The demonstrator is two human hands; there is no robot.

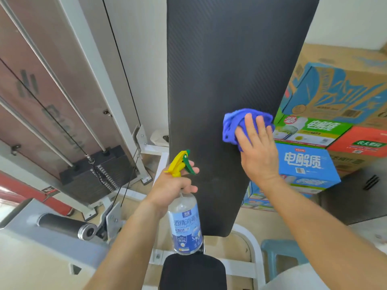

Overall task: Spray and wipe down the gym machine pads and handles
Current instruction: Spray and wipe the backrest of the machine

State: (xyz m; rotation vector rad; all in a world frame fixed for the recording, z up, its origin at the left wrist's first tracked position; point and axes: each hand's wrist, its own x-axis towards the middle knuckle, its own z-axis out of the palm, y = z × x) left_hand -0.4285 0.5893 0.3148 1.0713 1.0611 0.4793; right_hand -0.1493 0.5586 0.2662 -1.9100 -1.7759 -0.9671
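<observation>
Head view looks down and forward along a tall black back pad (230,70) that rises through the middle of the picture, its surface finely ribbed. The right hand (258,149) lies flat on the pad's right edge, about halfway up, with its fingers straight and slightly spread, pressing a bunched blue cloth (231,126) against the pad; the cloth sticks out above and to the left of the fingertips. The left hand (170,186) holds a clear spray bottle (185,225) just in front of the pad's lower left edge, its fingers curled round the bottle's neck and one finger lying across the green trigger below the yellow spray head (178,161). The bottle hangs upright, its blue and white label facing the camera, and its nozzle points towards the pad. Under the bottle sits the black seat pad (192,271), on a white frame (249,237). To the left stands a black weight stack (98,174) with two bright guide rods (52,76) and a cable running up from it, and nearer the camera a black roller grip (62,223) with a metal end cap. To the right of the back pad printed cardboard boxes (335,91) are piled, a blue box (303,164) among them, and a pale blue stool (280,254) stands lower down
</observation>
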